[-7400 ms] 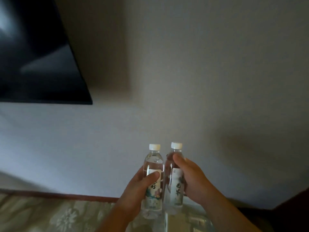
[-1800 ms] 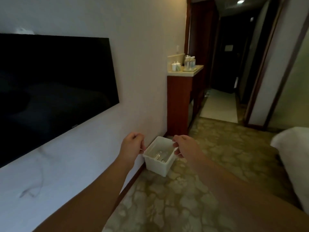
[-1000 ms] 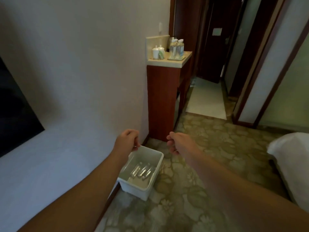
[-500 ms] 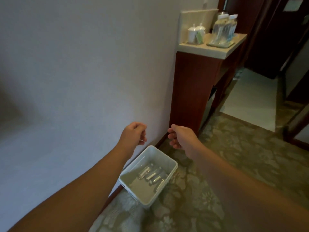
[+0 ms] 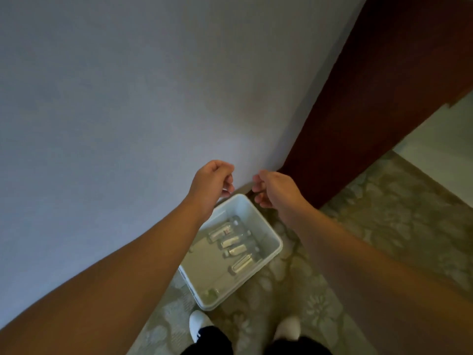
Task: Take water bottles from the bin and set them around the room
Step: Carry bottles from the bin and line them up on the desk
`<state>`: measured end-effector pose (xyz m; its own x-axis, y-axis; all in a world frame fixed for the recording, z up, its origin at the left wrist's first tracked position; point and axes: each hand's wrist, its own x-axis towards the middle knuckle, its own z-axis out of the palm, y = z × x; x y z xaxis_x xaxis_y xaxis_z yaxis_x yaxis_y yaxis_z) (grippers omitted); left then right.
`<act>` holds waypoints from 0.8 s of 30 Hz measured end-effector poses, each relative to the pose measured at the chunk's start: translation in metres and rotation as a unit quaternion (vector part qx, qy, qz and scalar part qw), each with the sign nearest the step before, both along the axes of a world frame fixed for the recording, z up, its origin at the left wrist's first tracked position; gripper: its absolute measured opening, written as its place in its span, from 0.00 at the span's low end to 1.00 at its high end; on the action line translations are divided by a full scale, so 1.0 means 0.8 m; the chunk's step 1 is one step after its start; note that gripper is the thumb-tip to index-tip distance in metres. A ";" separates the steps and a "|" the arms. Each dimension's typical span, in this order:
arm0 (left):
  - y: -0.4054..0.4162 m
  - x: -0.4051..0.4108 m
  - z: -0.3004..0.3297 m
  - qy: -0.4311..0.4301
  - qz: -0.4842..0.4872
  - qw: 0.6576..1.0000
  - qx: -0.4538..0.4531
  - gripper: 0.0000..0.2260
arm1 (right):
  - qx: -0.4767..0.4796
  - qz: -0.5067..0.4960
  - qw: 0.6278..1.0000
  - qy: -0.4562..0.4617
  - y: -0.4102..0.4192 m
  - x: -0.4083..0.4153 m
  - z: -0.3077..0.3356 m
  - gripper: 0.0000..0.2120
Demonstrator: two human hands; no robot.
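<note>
A white plastic bin (image 5: 278,248) sits on the carpet against the wall, just ahead of my feet. Several clear water bottles (image 5: 236,249) with pale labels lie side by side in its far half. Above the bin's far end, my left hand (image 5: 212,185) and my right hand (image 5: 275,189) hover close together. Both have their fingers curled in and hold nothing. Neither hand touches the bin. My left forearm hides the bin's left rim.
A plain pale wall (image 5: 128,98) fills the left and top. A dark red wooden cabinet (image 5: 371,98) stands to the right of the bin. Patterned green carpet (image 5: 384,226) spreads to the right. My white shoes (image 5: 198,326) stand just behind the bin.
My view has tilted down and closer to the bin; the cabinet top has left the frame. The bin, earlier carried in both hands, now rests on the floor below my empty hands.
</note>
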<state>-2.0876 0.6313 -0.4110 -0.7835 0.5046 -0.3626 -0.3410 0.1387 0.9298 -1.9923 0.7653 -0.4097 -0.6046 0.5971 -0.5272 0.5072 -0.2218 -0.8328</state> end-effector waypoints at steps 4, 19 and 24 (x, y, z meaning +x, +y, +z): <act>0.039 -0.027 -0.110 -0.029 0.046 0.998 -0.017 0.05 | -0.025 0.046 0.998 -0.029 0.039 -0.051 -0.112 0.13; 0.074 -0.039 -0.680 -0.105 0.179 0.973 -0.101 0.09 | -0.020 0.269 0.959 -0.083 0.083 -0.131 -0.687 0.13; 0.071 -0.032 -0.802 -0.085 0.163 0.973 -0.140 0.10 | 0.030 0.390 0.916 -0.090 0.076 -0.122 -0.823 0.13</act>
